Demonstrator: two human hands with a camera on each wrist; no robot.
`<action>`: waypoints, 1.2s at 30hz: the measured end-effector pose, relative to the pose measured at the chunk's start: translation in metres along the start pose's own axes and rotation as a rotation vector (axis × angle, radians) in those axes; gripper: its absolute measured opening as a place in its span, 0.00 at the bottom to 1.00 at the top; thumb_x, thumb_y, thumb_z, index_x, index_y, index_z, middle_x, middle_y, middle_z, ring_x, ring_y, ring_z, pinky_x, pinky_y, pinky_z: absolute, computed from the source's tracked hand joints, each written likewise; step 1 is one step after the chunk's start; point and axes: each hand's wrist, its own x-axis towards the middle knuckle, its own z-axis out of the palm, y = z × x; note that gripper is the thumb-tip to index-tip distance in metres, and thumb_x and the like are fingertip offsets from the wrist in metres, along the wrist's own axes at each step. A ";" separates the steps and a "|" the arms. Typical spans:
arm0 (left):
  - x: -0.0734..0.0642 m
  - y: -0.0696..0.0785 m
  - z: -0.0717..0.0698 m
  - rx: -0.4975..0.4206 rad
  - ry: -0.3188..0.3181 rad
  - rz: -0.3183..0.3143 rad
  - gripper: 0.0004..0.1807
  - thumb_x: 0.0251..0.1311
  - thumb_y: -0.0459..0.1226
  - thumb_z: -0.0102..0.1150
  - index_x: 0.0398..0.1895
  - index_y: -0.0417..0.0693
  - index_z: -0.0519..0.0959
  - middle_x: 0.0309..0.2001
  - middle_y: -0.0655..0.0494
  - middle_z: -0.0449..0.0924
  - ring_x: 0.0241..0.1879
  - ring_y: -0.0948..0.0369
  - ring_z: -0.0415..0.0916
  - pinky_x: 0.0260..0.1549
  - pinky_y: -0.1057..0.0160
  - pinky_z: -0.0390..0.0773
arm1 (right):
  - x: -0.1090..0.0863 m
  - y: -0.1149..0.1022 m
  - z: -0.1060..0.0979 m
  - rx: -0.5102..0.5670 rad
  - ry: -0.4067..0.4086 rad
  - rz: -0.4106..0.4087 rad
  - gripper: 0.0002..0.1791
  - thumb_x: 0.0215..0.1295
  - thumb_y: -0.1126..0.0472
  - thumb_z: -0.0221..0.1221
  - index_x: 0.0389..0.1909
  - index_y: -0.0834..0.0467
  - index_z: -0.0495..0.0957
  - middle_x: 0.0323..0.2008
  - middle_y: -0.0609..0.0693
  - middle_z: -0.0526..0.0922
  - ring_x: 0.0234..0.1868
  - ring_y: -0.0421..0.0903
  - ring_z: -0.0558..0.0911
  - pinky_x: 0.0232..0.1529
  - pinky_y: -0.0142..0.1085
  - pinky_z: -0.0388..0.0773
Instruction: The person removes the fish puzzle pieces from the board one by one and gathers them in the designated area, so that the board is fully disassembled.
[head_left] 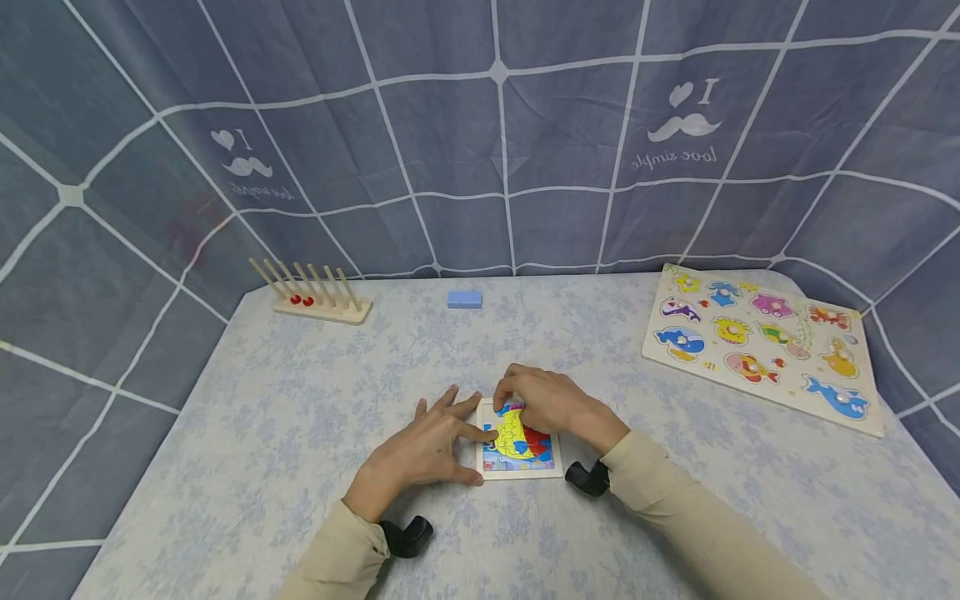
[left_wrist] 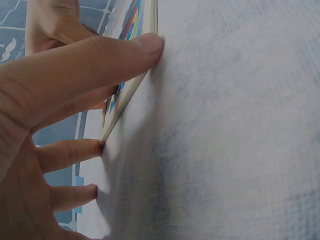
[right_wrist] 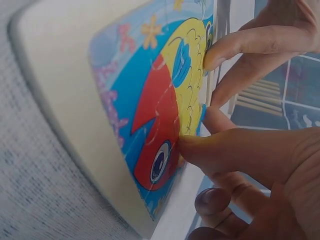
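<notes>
Behind everything, a grey-blue curtain [head_left: 457, 133] with white lines hangs at the far side of the bench [head_left: 300, 433]. On the bench's far right lies a pale board [head_left: 716, 354] of colourful sea animals, set at a slant. A person's two hands meet near the middle, in beige sleeves. The left hand [head_left: 422, 446] has its fingers spread, the thumb at the frame's near left corner and the forefinger touching the picture. The right hand [head_left: 553, 400] has bent fingers, its thumb and forefinger gripping the puzzle toward its far side; whether a loose piece sits between them cannot be told. A wooden rack [head_left: 322, 310] of upright pegs stands at far left. The small framed fish puzzle [head_left: 512, 435], yellow and red on blue, lies flat between the hands. Farther back rests a blue block [head_left: 465, 299]. Smallest, two red beads [head_left: 308, 302] sit low on the rack.
</notes>
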 end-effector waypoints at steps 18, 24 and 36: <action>0.000 0.000 0.001 -0.018 -0.002 -0.016 0.31 0.43 0.50 0.79 0.56 0.60 0.83 0.74 0.48 0.58 0.75 0.39 0.41 0.60 0.23 0.44 | -0.014 0.003 0.003 0.123 0.063 -0.114 0.19 0.59 0.75 0.57 0.29 0.46 0.85 0.38 0.41 0.85 0.34 0.41 0.78 0.31 0.36 0.76; 0.000 0.000 0.000 -0.008 -0.001 -0.017 0.31 0.43 0.50 0.79 0.56 0.60 0.83 0.74 0.47 0.58 0.75 0.39 0.41 0.60 0.23 0.44 | -0.017 0.007 0.003 0.126 0.092 -0.143 0.14 0.61 0.70 0.64 0.30 0.45 0.88 0.37 0.39 0.87 0.33 0.38 0.78 0.33 0.35 0.75; 0.001 0.001 0.000 0.010 -0.012 -0.015 0.31 0.44 0.50 0.78 0.56 0.61 0.84 0.74 0.46 0.57 0.75 0.39 0.42 0.59 0.22 0.46 | -0.012 0.008 0.004 0.190 0.108 -0.070 0.14 0.61 0.67 0.65 0.45 0.49 0.86 0.40 0.45 0.87 0.36 0.39 0.82 0.32 0.35 0.77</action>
